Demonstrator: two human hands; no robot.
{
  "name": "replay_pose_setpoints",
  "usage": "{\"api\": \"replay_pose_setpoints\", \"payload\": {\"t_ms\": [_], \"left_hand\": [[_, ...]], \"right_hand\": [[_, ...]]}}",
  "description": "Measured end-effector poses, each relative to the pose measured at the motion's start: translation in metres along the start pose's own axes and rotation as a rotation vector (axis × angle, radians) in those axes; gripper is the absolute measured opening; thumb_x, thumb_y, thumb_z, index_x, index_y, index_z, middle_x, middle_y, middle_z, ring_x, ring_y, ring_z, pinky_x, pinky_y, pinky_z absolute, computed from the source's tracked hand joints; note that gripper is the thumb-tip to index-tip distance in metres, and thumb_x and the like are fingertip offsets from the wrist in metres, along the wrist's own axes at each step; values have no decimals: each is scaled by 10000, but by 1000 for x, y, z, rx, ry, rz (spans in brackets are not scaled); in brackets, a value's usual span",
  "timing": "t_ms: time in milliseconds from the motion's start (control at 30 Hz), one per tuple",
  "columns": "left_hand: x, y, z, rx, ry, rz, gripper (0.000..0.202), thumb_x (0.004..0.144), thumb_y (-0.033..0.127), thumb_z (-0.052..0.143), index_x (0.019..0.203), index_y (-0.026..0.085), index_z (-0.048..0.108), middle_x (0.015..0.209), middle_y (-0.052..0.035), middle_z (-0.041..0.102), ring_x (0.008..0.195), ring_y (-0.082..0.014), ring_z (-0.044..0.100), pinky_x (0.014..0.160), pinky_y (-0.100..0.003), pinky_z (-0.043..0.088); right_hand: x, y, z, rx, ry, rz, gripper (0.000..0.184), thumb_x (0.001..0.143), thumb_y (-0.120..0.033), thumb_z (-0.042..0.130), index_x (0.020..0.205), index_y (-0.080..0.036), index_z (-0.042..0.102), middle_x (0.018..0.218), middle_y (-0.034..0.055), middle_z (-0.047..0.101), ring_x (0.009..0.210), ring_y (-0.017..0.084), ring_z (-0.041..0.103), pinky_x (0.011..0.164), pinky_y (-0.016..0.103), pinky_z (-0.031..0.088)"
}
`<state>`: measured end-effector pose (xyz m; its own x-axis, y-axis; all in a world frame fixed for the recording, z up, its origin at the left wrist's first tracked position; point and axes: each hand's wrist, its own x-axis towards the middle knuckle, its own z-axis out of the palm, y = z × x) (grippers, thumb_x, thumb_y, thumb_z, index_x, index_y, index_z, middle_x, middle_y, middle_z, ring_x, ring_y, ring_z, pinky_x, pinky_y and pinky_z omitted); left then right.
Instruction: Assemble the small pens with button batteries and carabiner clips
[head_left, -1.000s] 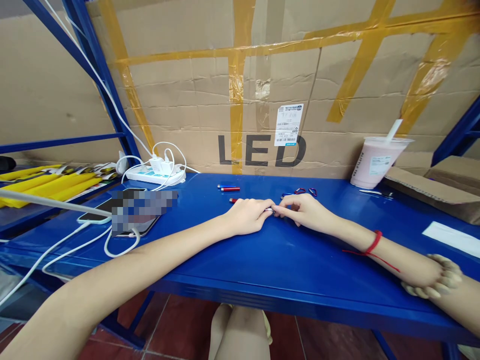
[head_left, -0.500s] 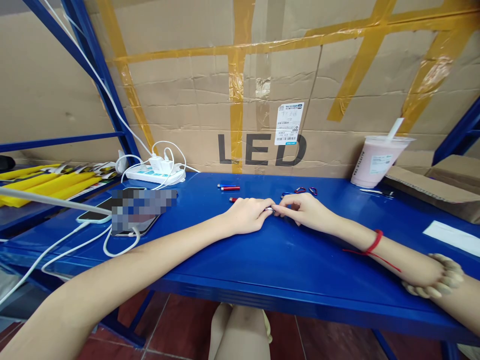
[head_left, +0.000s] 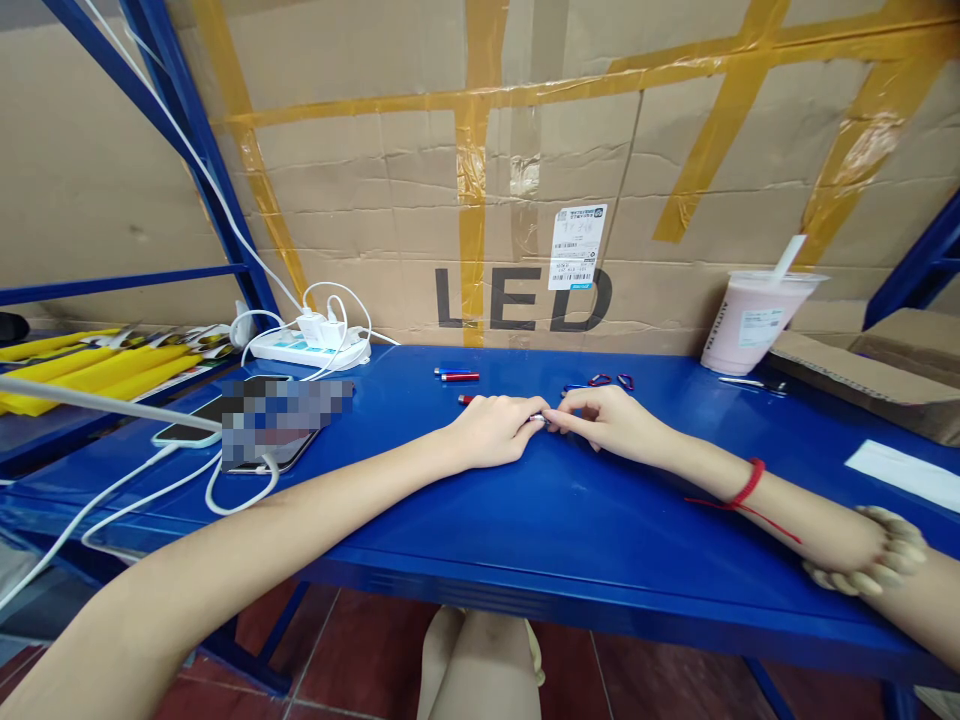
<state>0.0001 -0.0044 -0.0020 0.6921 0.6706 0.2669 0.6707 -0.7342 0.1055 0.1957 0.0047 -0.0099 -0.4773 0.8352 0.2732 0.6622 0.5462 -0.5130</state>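
My left hand [head_left: 496, 432] lies closed on the blue table around a slim red tube [head_left: 466, 400] with a silver end, which looks like a small penlight. Most of the tube is hidden under the fingers. At its silver end, my right hand [head_left: 616, 424] pinches with thumb and forefinger; a tiny part there is too small to make out. Behind the left hand lie a red tube [head_left: 460, 377] and a blue tube [head_left: 448, 371], side by side. Beyond the right fingers are a red carabiner [head_left: 599, 380], a blue carabiner [head_left: 625, 381] and a partly hidden blue piece [head_left: 573, 388].
At left, phones [head_left: 196, 418] and white cables lie near a power strip [head_left: 310, 350]. Yellow packets [head_left: 112, 375] are further left. A drink cup [head_left: 759, 325] with a straw, an open cardboard box [head_left: 870, 372] and a white paper [head_left: 904, 474] are at right. Taped cardboard [head_left: 360, 220] stands behind.
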Motion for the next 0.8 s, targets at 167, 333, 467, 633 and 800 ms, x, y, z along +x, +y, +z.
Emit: {"api": "replay_pose_setpoints", "payload": {"t_ms": [167,333,467,633,800], "left_hand": [[0,1,-1,10,-14,-6,275,922,280,285,1053,249,524,1058,15,638,921,-177,613,682,-269,471],[0,0,-1,7,-3,-1,271,919,277,289,1047,254,526,1047,24,642,911,-180,615,654,-261,466],[0,-1,0,13,7,0,266,916,281,292,1047,269,523,1037,44,644,898,-187,618,633,-267,462],[0,-1,1,7,9,5,264,911,268,305,1045,255,533,1033,30,648,897,-184,620,625,-253,455],[1,-1,2,10,24,16,262,911,265,310,1045,245,535,1019,26,653,893,-183,621,633,-256,455]], "right_hand": [[1,1,0,1,-2,-3,455,786,-598,459,714,-196,661,656,1,633,396,81,499,493,254,394],[0,0,0,-18,1,-9,452,792,-592,454,705,-199,658,673,3,641,398,78,494,484,249,387],[0,-3,0,-32,1,2,428,797,-573,465,694,-202,652,671,-2,640,404,80,502,487,249,382],[-1,-4,-1,-34,-5,2,432,800,-574,458,707,-202,656,667,0,638,407,84,506,494,252,388],[-1,-5,-1,-34,-6,8,421,801,-564,464,711,-201,658,669,0,639,417,83,513,498,247,391]]}}
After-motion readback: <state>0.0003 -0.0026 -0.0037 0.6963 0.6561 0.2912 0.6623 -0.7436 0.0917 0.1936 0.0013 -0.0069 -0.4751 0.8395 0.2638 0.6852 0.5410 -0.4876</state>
